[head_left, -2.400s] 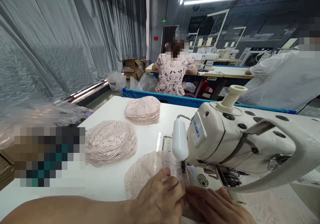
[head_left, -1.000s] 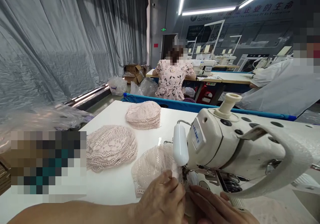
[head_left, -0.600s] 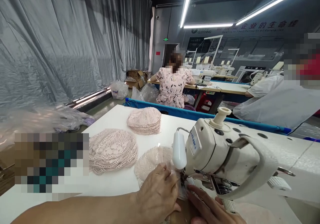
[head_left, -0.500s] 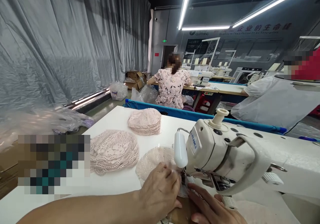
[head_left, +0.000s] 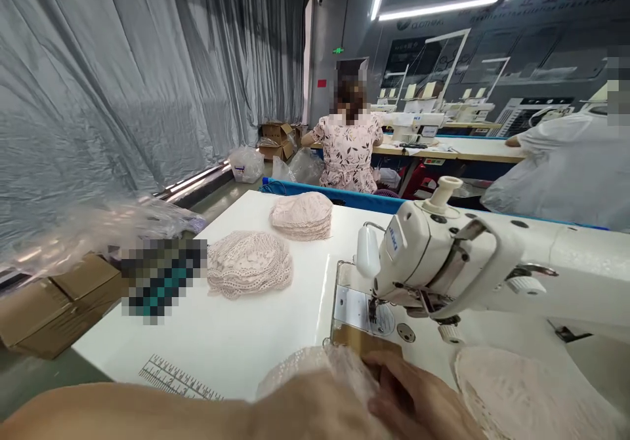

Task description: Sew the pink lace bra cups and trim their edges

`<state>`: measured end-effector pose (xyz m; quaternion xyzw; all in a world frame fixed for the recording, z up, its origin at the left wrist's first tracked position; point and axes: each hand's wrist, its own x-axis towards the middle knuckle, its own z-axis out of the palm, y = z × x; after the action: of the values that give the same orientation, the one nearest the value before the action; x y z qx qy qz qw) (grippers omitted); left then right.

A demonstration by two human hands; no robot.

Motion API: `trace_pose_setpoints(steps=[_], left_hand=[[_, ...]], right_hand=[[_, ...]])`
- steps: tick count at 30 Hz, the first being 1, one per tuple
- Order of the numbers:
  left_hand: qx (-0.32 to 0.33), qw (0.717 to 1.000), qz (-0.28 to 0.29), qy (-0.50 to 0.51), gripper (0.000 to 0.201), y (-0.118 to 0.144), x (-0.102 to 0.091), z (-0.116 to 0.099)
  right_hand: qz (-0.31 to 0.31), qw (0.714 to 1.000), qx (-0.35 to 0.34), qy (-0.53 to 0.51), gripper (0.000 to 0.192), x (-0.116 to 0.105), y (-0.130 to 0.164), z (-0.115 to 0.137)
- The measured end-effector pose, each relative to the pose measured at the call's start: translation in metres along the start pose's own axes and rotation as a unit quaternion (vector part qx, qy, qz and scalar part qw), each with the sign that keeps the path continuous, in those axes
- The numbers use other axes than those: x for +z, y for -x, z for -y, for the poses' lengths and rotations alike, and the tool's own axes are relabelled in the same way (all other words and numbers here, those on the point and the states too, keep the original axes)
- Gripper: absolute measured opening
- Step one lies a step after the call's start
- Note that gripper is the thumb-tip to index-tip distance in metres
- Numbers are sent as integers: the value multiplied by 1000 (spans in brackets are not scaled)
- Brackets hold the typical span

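Note:
Near the front edge of the white sewing table, my left hand (head_left: 315,407) is closed on a pale pink lace piece (head_left: 295,368); its fingertips are blurred and hidden. My right hand (head_left: 418,391) has its thumb and curled fingers at the right edge of the same piece, which looks pinched there. Beyond both hands stands a white sewing machine (head_left: 418,250). Its presser foot (head_left: 374,309) is over the metal needle plate (head_left: 352,305), with no fabric under it. A brown plate (head_left: 367,343) lies just in front.
Two stacks of lace pieces, one nearer (head_left: 251,263) and one farther (head_left: 302,216), lie left of the machine. More lace (head_left: 522,387) rests at the right. A printed ruler (head_left: 180,378) marks the table's front left. A cardboard box (head_left: 59,302) is beside the table; co-workers sit beyond.
Both hands have drawn the lace piece out from under the presser foot and toward me, baring the needle plate. The view has also shifted right and down.

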<state>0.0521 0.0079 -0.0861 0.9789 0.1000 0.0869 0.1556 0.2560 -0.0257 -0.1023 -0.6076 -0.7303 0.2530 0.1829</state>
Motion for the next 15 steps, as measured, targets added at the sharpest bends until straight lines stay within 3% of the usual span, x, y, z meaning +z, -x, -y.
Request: trace_pose_setpoints(steps=[1, 2, 3, 5, 7, 9, 12, 15], left_hand=[[-87, 995, -40, -2, 16, -3, -12, 3], [-155, 986, -52, -7, 29, -6, -22, 8], [-205, 978, -32, 6, 44, -10, -28, 13], [-257, 966, 1, 39, 47, -15, -33, 22], [-263, 962, 17, 69, 29, -19, -29, 29], [-258, 963, 9, 77, 17, -23, -25, 31], [-248, 957, -3, 151, 4, -26, -27, 33], [-240, 941, 10, 238, 20, -29, -37, 36]], right_hand=[[-1, 1000, 6, -14, 10, 0, 1, -1], [-8, 1000, 8, -29, 15, 0, 3, -3], [-20, 999, 4, -46, 21, -1, 4, -4], [-45, 996, -11, -82, 24, -3, 5, -8], [-77, 989, -23, -124, 21, -3, 4, -9], [-99, 983, -15, -154, 29, -2, 2, -9], [-92, 983, 19, -155, 26, 1, -2, -5], [-83, 984, 28, -152, 26, 0, -5, -1]])
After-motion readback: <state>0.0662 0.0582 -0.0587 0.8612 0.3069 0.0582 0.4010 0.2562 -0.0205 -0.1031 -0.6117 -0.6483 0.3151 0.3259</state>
